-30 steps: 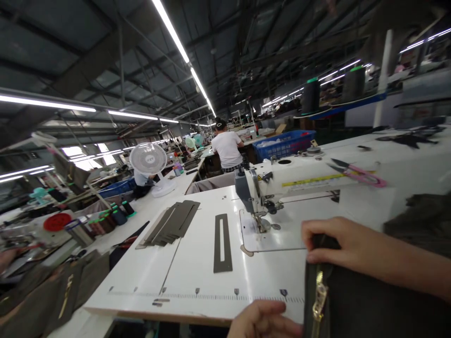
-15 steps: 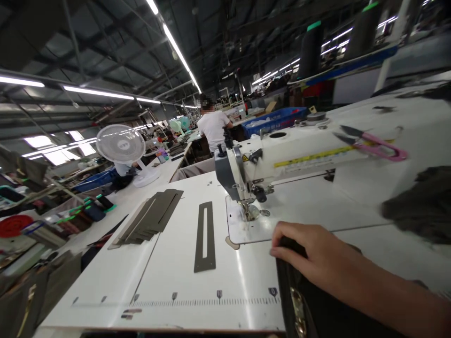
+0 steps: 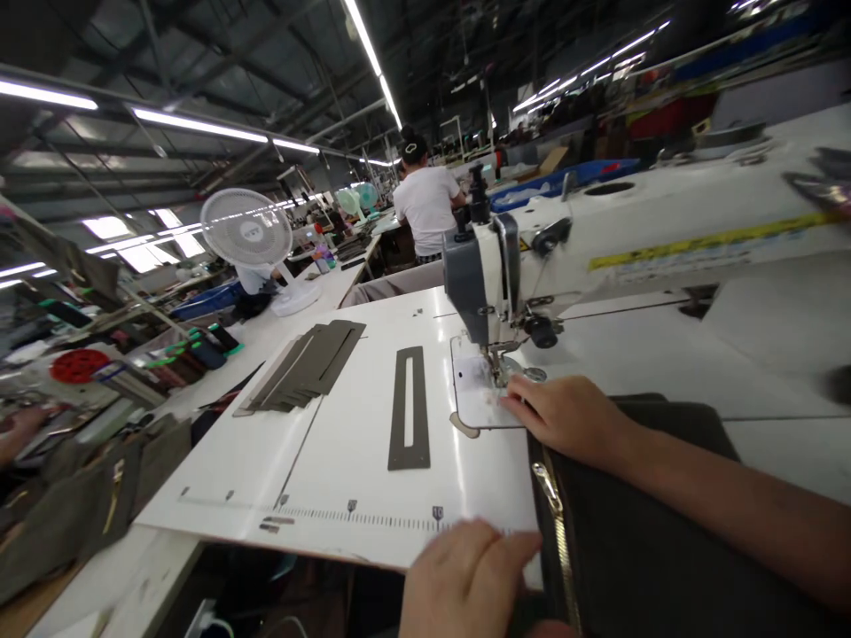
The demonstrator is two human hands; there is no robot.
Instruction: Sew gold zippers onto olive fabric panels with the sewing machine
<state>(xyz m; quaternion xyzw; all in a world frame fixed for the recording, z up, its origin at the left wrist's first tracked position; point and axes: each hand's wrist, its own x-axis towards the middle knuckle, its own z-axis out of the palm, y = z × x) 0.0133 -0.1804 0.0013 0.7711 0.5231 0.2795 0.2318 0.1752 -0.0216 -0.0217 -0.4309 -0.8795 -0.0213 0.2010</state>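
Note:
A dark fabric piece point(image 3: 638, 523) with a gold zipper point(image 3: 555, 496) along its left side lies at the front right of the sewing table. My right hand point(image 3: 572, 412) is closed over its upper left corner, fingertips close beside the presser foot of the sewing machine point(image 3: 488, 292). Curled and slightly blurred, my left hand point(image 3: 465, 571) is at the table's front edge, its fingertips closed at the fabric's left edge by the zipper. A grey-green slotted strip point(image 3: 399, 416) lies flat on the table, left of the needle plate point(image 3: 469, 403).
Stacked grey-green pieces point(image 3: 309, 363) lie further left. Behind them stands a white fan point(image 3: 245, 230). A yellow tape measure point(image 3: 711, 239) runs along the machine arm. Another person point(image 3: 429, 208) sits ahead, back turned; another person's hand point(image 3: 23, 430) shows at far left.
My left hand has come into view from below, to the fabric's left edge. My right hand and the fabric's top corner are nearer the presser foot. The view has shifted.

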